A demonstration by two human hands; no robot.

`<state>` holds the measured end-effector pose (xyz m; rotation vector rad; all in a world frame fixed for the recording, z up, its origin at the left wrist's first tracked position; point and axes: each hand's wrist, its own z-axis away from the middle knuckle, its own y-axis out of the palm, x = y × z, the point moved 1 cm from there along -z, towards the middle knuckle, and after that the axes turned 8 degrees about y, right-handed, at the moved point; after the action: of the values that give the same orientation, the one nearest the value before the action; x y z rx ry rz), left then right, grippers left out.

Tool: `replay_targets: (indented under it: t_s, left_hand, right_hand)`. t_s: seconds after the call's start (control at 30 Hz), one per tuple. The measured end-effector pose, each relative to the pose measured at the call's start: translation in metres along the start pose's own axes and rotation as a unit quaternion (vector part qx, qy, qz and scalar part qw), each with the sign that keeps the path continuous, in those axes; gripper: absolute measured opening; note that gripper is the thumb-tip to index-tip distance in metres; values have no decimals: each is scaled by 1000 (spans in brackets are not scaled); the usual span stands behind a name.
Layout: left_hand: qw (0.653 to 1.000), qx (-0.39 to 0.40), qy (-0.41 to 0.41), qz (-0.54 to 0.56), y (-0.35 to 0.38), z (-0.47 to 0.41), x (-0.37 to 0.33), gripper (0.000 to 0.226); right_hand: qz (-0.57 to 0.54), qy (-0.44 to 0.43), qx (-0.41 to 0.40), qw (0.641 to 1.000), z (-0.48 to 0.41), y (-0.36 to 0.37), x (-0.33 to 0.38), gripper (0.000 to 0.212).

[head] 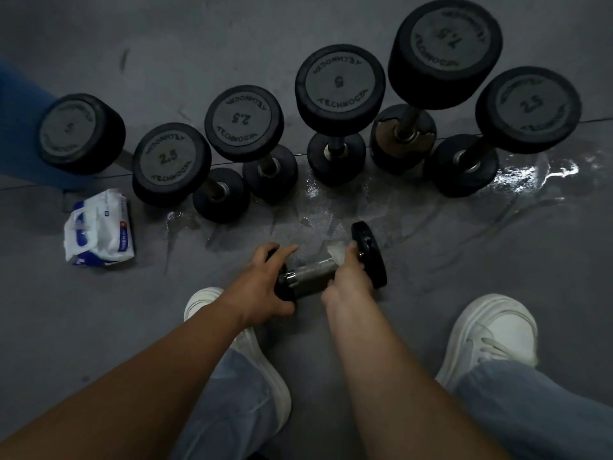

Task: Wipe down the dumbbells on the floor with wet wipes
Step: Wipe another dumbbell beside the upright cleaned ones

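Grey floor [497, 260], dim light, with wet streaks shining between the person's feet and the weights. Six dumbbells [340, 84] stand in a rough row at the far side, most on end, marked 2.5, 5 and 7.5. Pack [99, 227] of wipes lies on the floor to the left, near the row. White shoes [494, 330] planted either side of the work.

Progress, as a judgement: mid-task. One small dumbbell [310, 272] lies on its side on the floor in front of the row, apart from it, and is the piece in hand. Handle looks to be the part being wiped now. Whether any of the six are already clean cannot be told; none shows a clear sheen. Wet floor hints at some work done there, no more.

Fingers:
- Left hand [265, 283] grips the left head of the small dumbbell, thumb on the near side, fingers curled over the top. It acts as a steadying hold.
- Right hand [348, 277] is curled close round the handle beside the right plate, pressing a white wipe [336, 250] to it. Only a bunched corner of the wipe shows above the knuckles.
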<state>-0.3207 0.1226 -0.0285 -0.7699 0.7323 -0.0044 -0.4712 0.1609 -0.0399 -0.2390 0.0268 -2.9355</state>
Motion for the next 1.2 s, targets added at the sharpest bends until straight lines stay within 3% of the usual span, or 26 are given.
replay_targets:
  t_s: [0.07, 0.13, 0.2, 0.33, 0.43, 0.5, 0.57, 0.67, 0.83, 0.93, 1.07, 1.2]
  left_hand:
    - [1000, -2, 1, 2, -1, 1, -1, 108]
    - [1000, -6, 6, 0, 0, 1, -1, 107]
    - [1000, -5, 9, 1, 1, 1, -1, 107]
    - [1000, -1, 1, 10, 0, 0, 1, 107]
    - [1000, -5, 1, 8, 1, 1, 1, 107]
    - [1000, -4, 2, 9, 2, 1, 0, 107]
    - [1000, 0, 4, 6, 1, 0, 0, 107]
    - [1000, -1, 2, 6, 1, 1, 0, 107]
    - [1000, -3, 7, -1, 1, 0, 1, 108]
    - [1000, -6, 5, -4, 1, 1, 0, 107]
    - [1000, -6, 7, -8, 1, 1, 0, 107]
    - [1000, -2, 4, -9, -1, 2, -2, 106]
  right_hand:
    - [10, -8, -15, 1000, -6, 2, 0, 49]
    - [34, -62, -27, 997, -8, -5, -4, 38]
    - [44, -111, -23, 993, -11, -14, -11, 41]
    - [67, -117, -26, 991, -18, -28, -22, 38]
    - [61, -53, 2, 997, -21, -40, -26, 22]
    - [6, 20, 62, 998, -23, -36, -18, 21]
    - [51, 27, 97, 994, -17, -21, -6, 15]
    - [-51, 53, 91, 993, -2, -22, 1, 23]
    - [-67, -16, 117, 991, 9, -20, -6, 29]
    - [-119, 14, 98, 988, 1, -27, -4, 23]
    - [-68, 62, 76, 993, -16, -32, 0, 12]
    - [-143, 128, 68, 979, -25, -23, 7, 28]
